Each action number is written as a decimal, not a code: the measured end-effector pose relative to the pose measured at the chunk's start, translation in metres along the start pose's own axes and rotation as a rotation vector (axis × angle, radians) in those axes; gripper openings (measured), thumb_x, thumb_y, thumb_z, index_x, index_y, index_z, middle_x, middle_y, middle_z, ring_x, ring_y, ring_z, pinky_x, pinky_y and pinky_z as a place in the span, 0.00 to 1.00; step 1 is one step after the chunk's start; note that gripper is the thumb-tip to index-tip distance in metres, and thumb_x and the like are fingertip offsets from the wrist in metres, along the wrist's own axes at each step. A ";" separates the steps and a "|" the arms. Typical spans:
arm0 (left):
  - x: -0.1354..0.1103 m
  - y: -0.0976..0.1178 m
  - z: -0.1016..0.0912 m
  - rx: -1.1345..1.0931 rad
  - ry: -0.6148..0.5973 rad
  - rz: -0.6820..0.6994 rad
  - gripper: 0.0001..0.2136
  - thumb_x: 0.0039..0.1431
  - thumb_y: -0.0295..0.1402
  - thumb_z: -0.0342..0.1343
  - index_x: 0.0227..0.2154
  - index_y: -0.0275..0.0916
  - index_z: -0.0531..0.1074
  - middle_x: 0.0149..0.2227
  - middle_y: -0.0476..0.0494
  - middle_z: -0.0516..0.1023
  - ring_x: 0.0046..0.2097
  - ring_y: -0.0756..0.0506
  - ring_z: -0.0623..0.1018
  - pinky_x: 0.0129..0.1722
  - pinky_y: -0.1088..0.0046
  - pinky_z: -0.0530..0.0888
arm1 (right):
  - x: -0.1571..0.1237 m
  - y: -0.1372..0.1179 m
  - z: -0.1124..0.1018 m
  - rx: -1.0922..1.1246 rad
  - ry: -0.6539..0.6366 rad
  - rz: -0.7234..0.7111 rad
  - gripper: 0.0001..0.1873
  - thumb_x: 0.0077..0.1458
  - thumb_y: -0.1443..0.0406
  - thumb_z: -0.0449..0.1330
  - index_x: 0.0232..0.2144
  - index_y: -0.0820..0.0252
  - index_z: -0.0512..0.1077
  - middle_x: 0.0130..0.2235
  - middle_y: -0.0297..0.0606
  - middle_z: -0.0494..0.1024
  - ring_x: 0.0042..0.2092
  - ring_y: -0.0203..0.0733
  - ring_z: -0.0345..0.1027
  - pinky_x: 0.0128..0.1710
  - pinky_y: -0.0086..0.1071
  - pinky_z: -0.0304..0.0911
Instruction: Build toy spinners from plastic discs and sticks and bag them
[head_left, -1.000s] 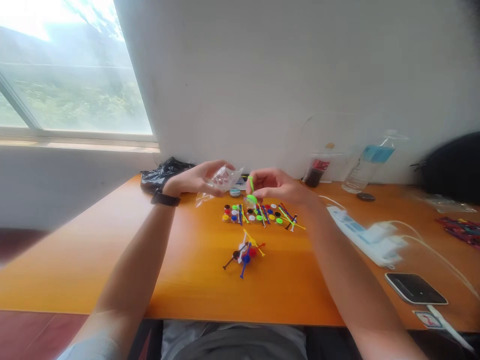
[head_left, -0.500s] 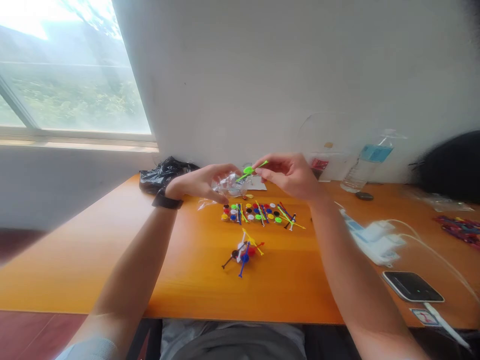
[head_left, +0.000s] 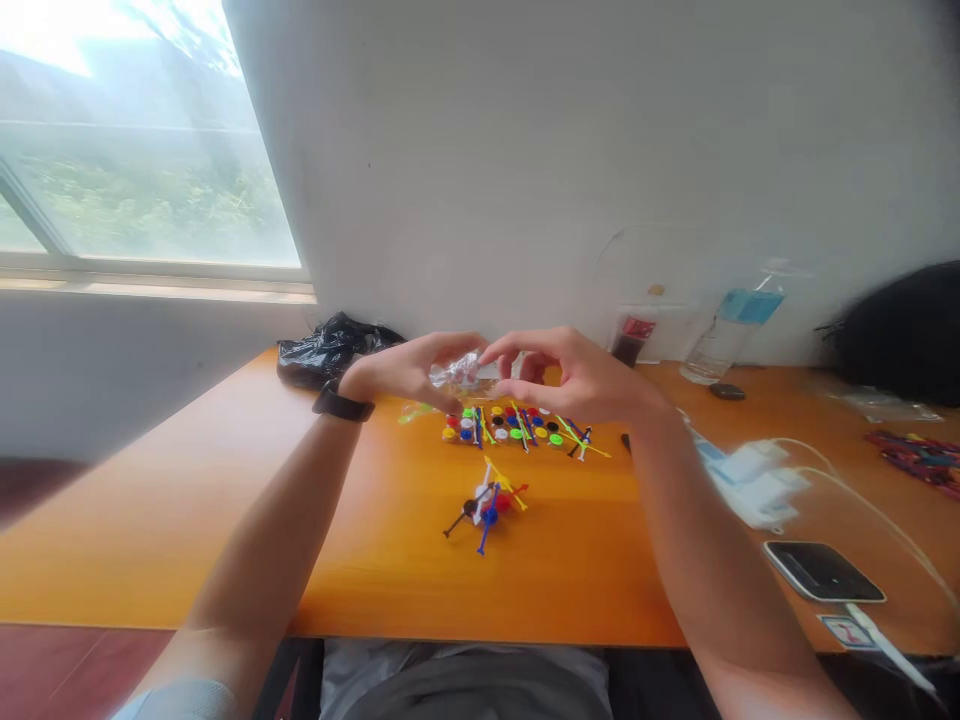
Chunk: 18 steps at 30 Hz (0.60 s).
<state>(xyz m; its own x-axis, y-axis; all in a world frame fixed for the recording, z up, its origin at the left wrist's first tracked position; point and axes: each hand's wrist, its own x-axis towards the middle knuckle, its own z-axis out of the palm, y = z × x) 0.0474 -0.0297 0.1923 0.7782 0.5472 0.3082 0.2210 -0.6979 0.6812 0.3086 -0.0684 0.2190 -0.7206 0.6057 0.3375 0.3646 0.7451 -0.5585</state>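
My left hand [head_left: 416,367], with a black band on its wrist, is closed around a clear plastic bag [head_left: 459,374]. Something bright green [head_left: 416,410] shows through the bag's lower left part. My right hand [head_left: 574,375] is beside the bag's right side, thumb and fingers apart, and I see nothing between them. Below the hands, rows of small coloured discs [head_left: 516,434] and arrow-shaped sticks [head_left: 525,425] lie on the wooden table [head_left: 375,560]. Closer to me is a loose pile of arrow spinners [head_left: 489,510] in white, yellow, red, blue and black.
A black plastic bag [head_left: 330,350] lies at the back left. Along the right are a water bottle [head_left: 724,335], a power strip with chargers [head_left: 750,480] and a phone [head_left: 825,572] on a cable. Several dark red pieces [head_left: 915,460] lie at the far right.
The green arrow spinner has left my right hand's fingers, and green now shows low in the clear bag. My right hand's fingers have spread; my left hand keeps the bag.
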 end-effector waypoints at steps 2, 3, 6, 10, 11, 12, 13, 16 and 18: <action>0.000 -0.001 0.000 -0.003 -0.009 -0.008 0.24 0.51 0.33 0.69 0.52 0.39 0.73 0.46 0.43 0.78 0.46 0.41 0.76 0.45 0.67 0.72 | 0.000 0.000 -0.001 -0.001 -0.028 -0.026 0.15 0.61 0.61 0.62 0.49 0.58 0.77 0.40 0.37 0.78 0.35 0.38 0.69 0.34 0.30 0.63; 0.001 -0.002 0.000 -0.008 -0.013 -0.010 0.24 0.51 0.33 0.69 0.52 0.39 0.73 0.46 0.43 0.78 0.45 0.41 0.76 0.44 0.67 0.72 | 0.000 0.000 -0.001 -0.009 -0.044 -0.029 0.14 0.61 0.61 0.62 0.48 0.59 0.77 0.41 0.39 0.79 0.38 0.39 0.71 0.36 0.31 0.64; 0.003 -0.007 0.002 -0.020 -0.023 -0.018 0.24 0.52 0.33 0.68 0.52 0.39 0.73 0.45 0.43 0.78 0.43 0.43 0.76 0.42 0.68 0.71 | 0.000 0.004 -0.002 -0.056 -0.113 0.040 0.14 0.61 0.61 0.62 0.48 0.58 0.77 0.41 0.39 0.80 0.37 0.39 0.72 0.35 0.30 0.63; 0.006 -0.013 0.004 0.011 -0.038 -0.014 0.22 0.50 0.32 0.68 0.50 0.40 0.74 0.45 0.44 0.78 0.43 0.43 0.75 0.41 0.69 0.71 | 0.002 0.008 0.001 -0.137 -0.178 0.117 0.16 0.61 0.62 0.62 0.51 0.56 0.75 0.38 0.36 0.80 0.31 0.37 0.68 0.31 0.30 0.59; 0.007 -0.014 0.004 0.025 -0.043 -0.006 0.22 0.50 0.31 0.68 0.50 0.39 0.74 0.44 0.44 0.78 0.43 0.43 0.75 0.41 0.68 0.70 | 0.003 0.008 0.002 -0.148 -0.182 0.106 0.16 0.60 0.62 0.62 0.50 0.57 0.75 0.39 0.37 0.80 0.32 0.37 0.68 0.31 0.30 0.59; 0.007 -0.015 0.004 0.040 -0.049 0.000 0.22 0.49 0.31 0.68 0.50 0.39 0.74 0.44 0.44 0.78 0.43 0.43 0.75 0.41 0.68 0.70 | 0.004 0.009 0.003 -0.155 -0.181 0.092 0.15 0.60 0.63 0.62 0.50 0.57 0.75 0.40 0.37 0.80 0.33 0.38 0.68 0.31 0.29 0.59; 0.008 -0.015 0.004 0.052 -0.052 0.006 0.23 0.49 0.32 0.68 0.50 0.39 0.74 0.44 0.44 0.78 0.43 0.43 0.75 0.41 0.68 0.71 | 0.005 0.009 0.003 -0.156 -0.178 0.077 0.15 0.60 0.63 0.62 0.49 0.57 0.75 0.41 0.38 0.79 0.34 0.38 0.68 0.32 0.29 0.59; 0.008 -0.015 0.004 0.059 -0.050 0.011 0.24 0.50 0.33 0.67 0.52 0.40 0.74 0.45 0.43 0.78 0.43 0.43 0.75 0.41 0.68 0.71 | 0.004 0.010 0.001 -0.129 -0.176 0.054 0.11 0.59 0.63 0.62 0.44 0.58 0.75 0.42 0.39 0.77 0.36 0.38 0.68 0.32 0.29 0.61; 0.006 -0.015 0.003 0.042 -0.047 0.000 0.25 0.50 0.33 0.67 0.54 0.40 0.74 0.44 0.44 0.78 0.42 0.43 0.75 0.41 0.68 0.71 | 0.002 0.011 -0.002 -0.088 -0.183 0.067 0.08 0.60 0.62 0.61 0.40 0.59 0.74 0.43 0.39 0.76 0.36 0.38 0.69 0.32 0.29 0.61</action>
<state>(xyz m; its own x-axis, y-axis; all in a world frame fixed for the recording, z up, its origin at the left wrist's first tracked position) 0.0510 -0.0174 0.1818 0.8051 0.5251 0.2760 0.2443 -0.7176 0.6522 0.3121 -0.0582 0.2149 -0.7852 0.5999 0.1537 0.4598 0.7310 -0.5042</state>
